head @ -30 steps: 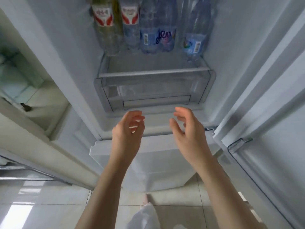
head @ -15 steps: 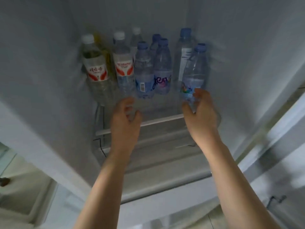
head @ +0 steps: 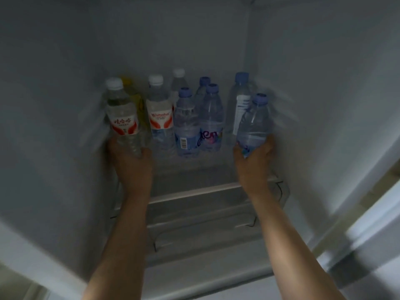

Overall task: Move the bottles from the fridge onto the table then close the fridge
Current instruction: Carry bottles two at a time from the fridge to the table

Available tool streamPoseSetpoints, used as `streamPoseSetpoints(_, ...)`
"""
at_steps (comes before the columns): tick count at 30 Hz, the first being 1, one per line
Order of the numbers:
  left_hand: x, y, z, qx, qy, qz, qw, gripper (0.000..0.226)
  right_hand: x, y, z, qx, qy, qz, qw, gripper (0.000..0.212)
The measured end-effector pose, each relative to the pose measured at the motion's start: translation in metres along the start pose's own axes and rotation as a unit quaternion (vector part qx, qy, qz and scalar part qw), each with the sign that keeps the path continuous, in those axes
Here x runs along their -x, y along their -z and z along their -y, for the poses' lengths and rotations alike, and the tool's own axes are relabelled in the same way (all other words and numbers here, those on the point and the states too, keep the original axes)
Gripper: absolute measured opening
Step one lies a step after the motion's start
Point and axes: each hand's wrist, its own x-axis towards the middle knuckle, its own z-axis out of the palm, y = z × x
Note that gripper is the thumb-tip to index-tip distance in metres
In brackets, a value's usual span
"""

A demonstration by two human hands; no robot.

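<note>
Several water bottles stand on a shelf (head: 194,169) inside the open fridge. My left hand (head: 129,165) grips the lower part of the leftmost bottle (head: 122,113), clear with a white cap and a red-and-white label. My right hand (head: 254,161) grips the base of the rightmost front bottle (head: 254,124), which has a blue cap and a blue label. Between them stand another red-labelled bottle (head: 160,113), blue-capped bottles (head: 187,124) (head: 212,122), and a taller blue-capped bottle (head: 239,105) behind. A yellowish bottle (head: 133,94) is partly hidden at the back left.
The fridge's white side walls (head: 54,105) close in on both sides of the shelf. Below the shelf sits a clear drawer (head: 201,215). The open fridge door's edge (head: 372,213) is at the right.
Both hands have reached up and forward into the fridge. The left hand has taken hold of the leftmost bottle, and the right hand has closed round the rightmost bottle's base.
</note>
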Motion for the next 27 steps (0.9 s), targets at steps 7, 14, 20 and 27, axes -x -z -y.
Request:
streamPoseSetpoints(7, -0.009, -0.018, 0.011, -0.023, 0.022, -0.028, 0.999, 0.083, -0.018, -0.008, -0.011, -0.025, 0.014, -0.029, 0.999, 0.078)
streamPoseSetpoints(14, -0.016, -0.035, 0.011, -0.124, 0.013, -0.037, 0.991, 0.090, -0.025, -0.010, -0.015, 0.026, 0.035, -0.025, 0.999, 0.072)
streamPoseSetpoints(20, -0.013, -0.039, 0.005, -0.111, 0.021, -0.047, 0.992, 0.071, -0.025, -0.005, -0.019, -0.004, 0.021, 0.018, 1.000, 0.070)
streamPoseSetpoints(27, -0.002, -0.032, 0.007, -0.022, 0.061, -0.009, 0.998, 0.071, -0.020, -0.008, -0.016, -0.051, 0.021, 0.071, 0.996, 0.089)
